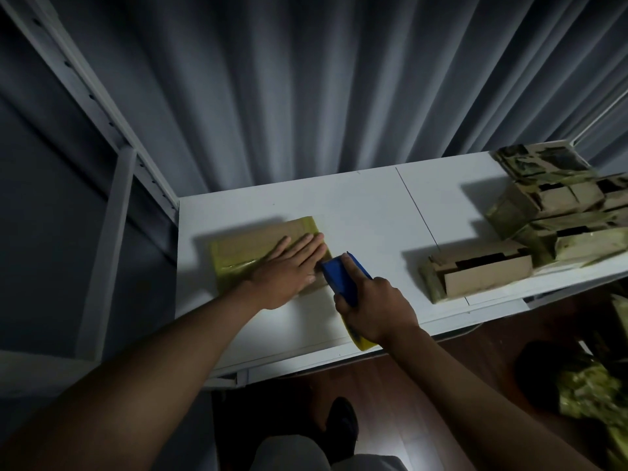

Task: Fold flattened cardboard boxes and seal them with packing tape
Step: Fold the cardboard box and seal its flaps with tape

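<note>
Box: a flat brown cardboard box (272,246) wrapped at its left and far edges with yellowish clear packing tape lies on the left part of my white table (367,212), close to the table's left end.
Left hand: my left hand (289,270) lies palm down on the right half of the box, fingers straight and together, pressing it flat; it grasps nothing.
Right hand: my right hand (373,307) is clenched around the handle of a blue tape dispenser (343,277), thumb side toward the box.
Dispenser: its blue front end touches the box's right edge, just beside my left thumb; a yellow part, perhaps the tape roll (362,341), shows under my wrist, though the dim light makes it hard to be sure.
Finished pile: a heap of folded brown cardboard boxes with greenish tape (557,212) is stacked on the right end of the table, well apart from the box under my hand.
Single box: one long low taped cardboard box (475,273) sits in front of that heap, near the table's front edge.
Behind: a grey pleated curtain (306,96) hangs along the far side of the table.
Left side: a white metal shelf frame (102,130) stands beside the table's left end.
Floor: dark wooden floor (441,385) shows below the table's front edge.
</note>
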